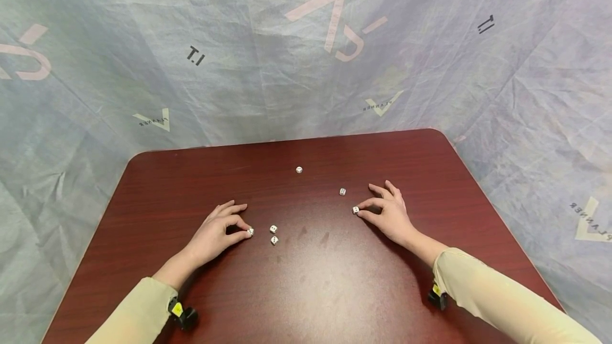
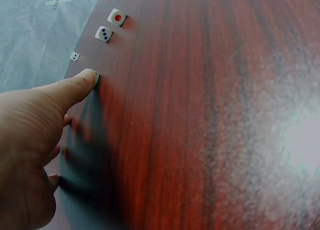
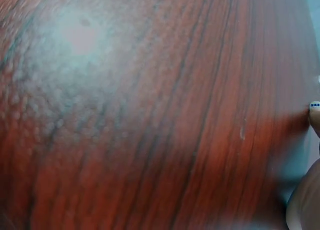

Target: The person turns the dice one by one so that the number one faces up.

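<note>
Between thumb and index finger, my left hand (image 1: 217, 230) pinches a small white die (image 1: 251, 232) at the table's left middle; in the left wrist view the thumb hides most of it. Just right of that hand lie two more dice, one die (image 1: 273, 229) behind the other die (image 1: 274, 240). On the right side, my right hand (image 1: 389, 216) pinches another white die (image 1: 355, 209) by thumb and index fingertips, its other fingers spread out. Only a corner of this die (image 3: 314, 104) shows at the right wrist view's edge.
A loose die (image 1: 342, 191) lies beyond the right hand's die, and a farther die (image 1: 298, 170) sits toward the back edge. The dark red wooden table (image 1: 306, 291) has rounded back corners. Grey printed cloth (image 1: 268, 68) hangs behind it and at both sides.
</note>
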{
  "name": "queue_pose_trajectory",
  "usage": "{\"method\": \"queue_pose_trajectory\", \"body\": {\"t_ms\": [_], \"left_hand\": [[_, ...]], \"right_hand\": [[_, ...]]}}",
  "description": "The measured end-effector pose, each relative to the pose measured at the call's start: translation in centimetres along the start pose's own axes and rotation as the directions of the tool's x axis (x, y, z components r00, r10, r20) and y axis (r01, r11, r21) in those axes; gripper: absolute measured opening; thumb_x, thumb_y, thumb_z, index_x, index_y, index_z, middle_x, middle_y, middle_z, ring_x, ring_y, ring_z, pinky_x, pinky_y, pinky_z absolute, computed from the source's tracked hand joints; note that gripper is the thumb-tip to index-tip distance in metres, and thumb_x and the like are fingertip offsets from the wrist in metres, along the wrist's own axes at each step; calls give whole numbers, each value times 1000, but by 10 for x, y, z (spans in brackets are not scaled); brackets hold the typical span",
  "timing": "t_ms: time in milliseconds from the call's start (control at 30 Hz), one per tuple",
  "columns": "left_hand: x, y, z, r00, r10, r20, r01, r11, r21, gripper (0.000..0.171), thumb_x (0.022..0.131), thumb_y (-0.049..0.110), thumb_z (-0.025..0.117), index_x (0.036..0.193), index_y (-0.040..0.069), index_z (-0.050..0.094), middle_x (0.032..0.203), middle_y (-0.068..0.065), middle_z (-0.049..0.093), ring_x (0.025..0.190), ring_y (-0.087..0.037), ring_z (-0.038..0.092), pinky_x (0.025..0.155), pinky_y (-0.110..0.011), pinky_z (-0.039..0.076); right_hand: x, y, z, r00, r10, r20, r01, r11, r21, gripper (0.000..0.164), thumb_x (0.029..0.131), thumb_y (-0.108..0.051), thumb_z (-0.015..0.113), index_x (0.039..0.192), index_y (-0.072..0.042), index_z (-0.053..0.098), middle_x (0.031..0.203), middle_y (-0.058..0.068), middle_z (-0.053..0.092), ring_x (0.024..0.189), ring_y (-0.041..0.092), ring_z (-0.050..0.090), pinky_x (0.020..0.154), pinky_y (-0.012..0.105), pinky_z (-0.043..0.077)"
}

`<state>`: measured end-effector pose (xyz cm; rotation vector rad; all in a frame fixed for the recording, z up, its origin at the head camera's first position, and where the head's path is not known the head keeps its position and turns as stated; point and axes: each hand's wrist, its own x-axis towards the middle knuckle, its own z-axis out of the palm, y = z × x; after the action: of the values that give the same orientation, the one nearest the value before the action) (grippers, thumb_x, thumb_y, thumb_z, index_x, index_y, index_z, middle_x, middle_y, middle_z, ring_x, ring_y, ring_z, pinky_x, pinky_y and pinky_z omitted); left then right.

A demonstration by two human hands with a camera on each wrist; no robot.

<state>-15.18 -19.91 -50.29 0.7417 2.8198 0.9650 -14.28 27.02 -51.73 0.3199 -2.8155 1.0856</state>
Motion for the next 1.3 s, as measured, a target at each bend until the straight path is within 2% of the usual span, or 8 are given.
{"method": "queue_pose_trajectory", "body": {"t_ms": [233, 500, 700, 967, 1300], "left_hand": [[0, 0, 0, 1000, 1, 1, -1, 1000, 1, 9, 89, 32, 82, 93, 38, 75, 151, -5, 53, 150, -38, 27, 117, -67, 22], [0, -1, -1, 1000, 4, 0, -4, 1000, 1, 10, 90, 33, 82, 93, 39, 75, 152, -5, 52, 150, -37, 28, 118, -66, 21], [0, -1, -1, 1000, 3, 8, -3, 1000, -2, 9, 90, 32, 82, 93, 38, 75, 151, -5, 52, 150, -38, 28, 120, -66, 16], [0, 1, -1, 1000, 3, 5, -3, 1000, -5, 10, 89, 31, 83, 92, 37, 75, 151, -6, 53, 150, -37, 28, 121, -64, 15], [0, 0, 0, 1000, 21, -7, -21, 1000, -2, 11, 88, 29, 84, 92, 35, 76, 150, -8, 54, 149, -39, 30, 121, -63, 15]], "right_hand": [[1, -1, -5, 1000, -14, -7, 14, 1000, -14, 16, 85, -28, 87, 99, -26, 82, 151, 16, 50, 151, 46, 13, 116, 72, 7], [5, -3, -12, 992, -125, -26, 122, 988, -94, 17, 83, -27, 88, 98, -24, 82, 144, 15, 57, 150, 45, 20, 118, 72, 7], [7, -7, -14, 982, -187, -18, 182, 973, -145, 16, 82, -27, 89, 97, -25, 83, 140, 14, 60, 149, 42, 23, 117, 72, 9], [10, -9, -11, 976, -219, 5, 217, 961, -172, 14, 82, -27, 89, 95, -25, 83, 138, 13, 61, 150, 40, 23, 118, 71, 10], [12, -9, -11, 974, -225, 2, 222, 958, -179, 12, 81, -25, 89, 92, -25, 83, 138, 13, 61, 149, 41, 23, 118, 70, 10]]}}
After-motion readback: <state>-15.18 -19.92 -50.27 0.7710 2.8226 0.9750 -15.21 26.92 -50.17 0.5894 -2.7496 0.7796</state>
